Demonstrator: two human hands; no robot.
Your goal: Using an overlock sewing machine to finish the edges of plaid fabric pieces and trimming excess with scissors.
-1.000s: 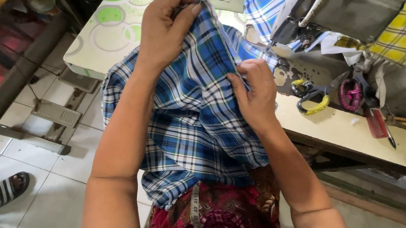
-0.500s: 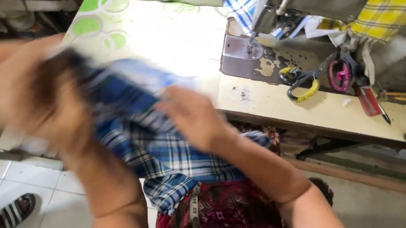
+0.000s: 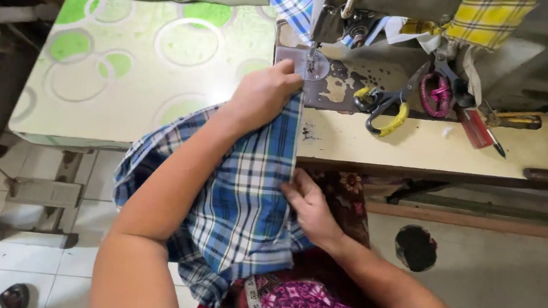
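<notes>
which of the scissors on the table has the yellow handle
The left pair, the yellow-handled scissors, lying nearest the left hand. The pink-handled scissors lie further right, beside the red screwdriver.

Blue plaid cloth [image 3: 244, 204] hangs stretched from the table edge [image 3: 416, 165] lapward.

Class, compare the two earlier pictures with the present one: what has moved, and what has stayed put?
The left hand has carried the blue checked cloth up to the sewing machine's needle and pins its top edge there. The right hand has dropped lower, pulling the cloth's edge straight below the table's edge. Scissors, screwdriver and green-patterned table stayed put.
</notes>
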